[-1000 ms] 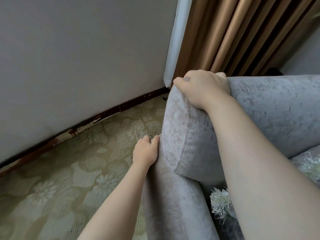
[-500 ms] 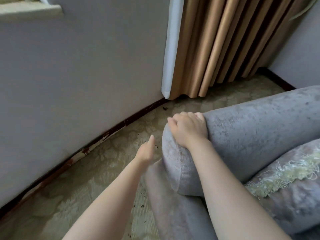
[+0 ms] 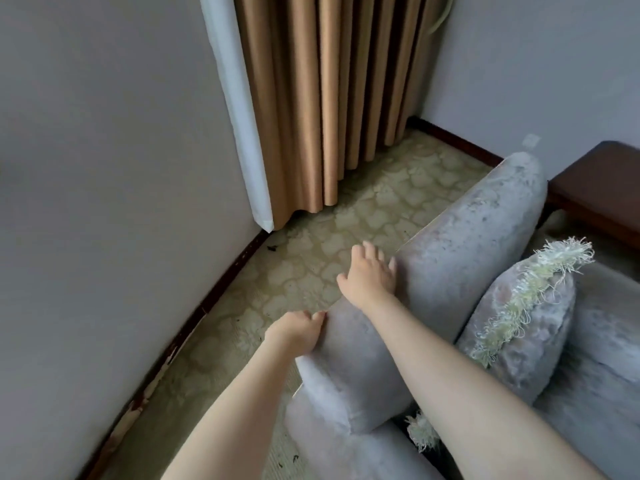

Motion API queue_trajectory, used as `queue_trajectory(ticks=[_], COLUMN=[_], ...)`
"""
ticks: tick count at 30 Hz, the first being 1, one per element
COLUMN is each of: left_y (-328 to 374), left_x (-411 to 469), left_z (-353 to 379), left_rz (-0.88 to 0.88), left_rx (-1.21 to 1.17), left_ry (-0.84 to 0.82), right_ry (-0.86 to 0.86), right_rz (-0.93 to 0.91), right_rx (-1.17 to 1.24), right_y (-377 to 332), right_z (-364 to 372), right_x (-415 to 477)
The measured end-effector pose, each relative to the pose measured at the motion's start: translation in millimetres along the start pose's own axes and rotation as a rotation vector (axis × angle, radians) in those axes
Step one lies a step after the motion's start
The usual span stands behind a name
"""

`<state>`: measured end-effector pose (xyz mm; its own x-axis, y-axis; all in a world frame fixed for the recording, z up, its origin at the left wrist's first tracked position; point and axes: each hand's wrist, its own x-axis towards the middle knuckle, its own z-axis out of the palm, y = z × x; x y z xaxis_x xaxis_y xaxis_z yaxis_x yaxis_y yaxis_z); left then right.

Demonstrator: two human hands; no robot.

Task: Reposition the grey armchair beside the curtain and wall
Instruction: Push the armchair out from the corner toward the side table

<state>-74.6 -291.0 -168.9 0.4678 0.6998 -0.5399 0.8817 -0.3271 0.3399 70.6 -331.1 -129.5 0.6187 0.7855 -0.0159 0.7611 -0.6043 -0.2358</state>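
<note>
The grey armchair [image 3: 471, 237] stands at the lower right, its padded back running diagonally, with a strip of carpet between it and the tan curtain [image 3: 329, 98] and the left wall [image 3: 104, 168]. My left hand [image 3: 298, 332] has its fingers curled against the near end of the back cushion. Further along the top of that cushion lies my right hand [image 3: 369, 275], palm down and fingers spread, reaching over the rear edge. Both forearms cross the chair's near corner.
A grey throw pillow with a pale fringe [image 3: 519, 323] leans on the seat. A dark wooden side table [image 3: 602, 192] stands behind the chair by the right wall [image 3: 536, 64]. Patterned green carpet [image 3: 346, 216] and a dark skirting board [image 3: 207, 303] fill the corner.
My right hand has loosened its grip on the cushion corner and slid along the top with fingers spread. The left hand came back against the cushion's end. The view has risen and drawn back.
</note>
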Motion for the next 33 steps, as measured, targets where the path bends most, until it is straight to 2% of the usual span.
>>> queue_trajectory(ticks=[2, 4, 6, 8, 11, 13, 20, 25, 27, 30, 33], left_y=[16, 29, 31, 24, 17, 26, 105, 169, 196, 239, 280], left_x=[25, 45, 55, 64, 78, 87, 116, 134, 147, 164, 177], left_z=[-12, -15, -19, -25, -48, -72, -113, -111, -106, -102, -97], left_rz=[0.022, 0.086, 0.210, 0.259, 0.297, 0.360, 0.805, 1.146, 1.307, 1.449, 1.547], left_rx=[0.147, 0.173, 0.184, 0.154, 0.253, 0.282, 0.458, 0.612, 0.717, 0.876, 1.009], left_ry=[-0.143, -0.262, -0.276, -0.266, -0.292, -0.234, -0.124, -0.163, -0.164, -0.185, -0.163], right_ry=[-0.015, -0.027, 0.009, 0.061, 0.150, 0.187, 0.164, 0.155, 0.205, 0.276, 0.242], right_rz=[0.359, 0.720, 0.877, 0.906, 0.939, 0.971, 1.043, 1.066, 1.077, 1.067, 1.076], right_rx=[-0.074, 0.045, 0.130, 0.115, 0.106, 0.097, 0.040, 0.011, 0.003, -0.011, 0.041], right_y=[15, 26, 27, 25, 24, 23, 22, 24, 21, 21, 19], right_z=[-5, -2, 9, 19, 24, 24, 29, 30, 27, 23, 21], right_x=[33, 49, 56, 59, 55, 55, 61, 64, 64, 61, 59])
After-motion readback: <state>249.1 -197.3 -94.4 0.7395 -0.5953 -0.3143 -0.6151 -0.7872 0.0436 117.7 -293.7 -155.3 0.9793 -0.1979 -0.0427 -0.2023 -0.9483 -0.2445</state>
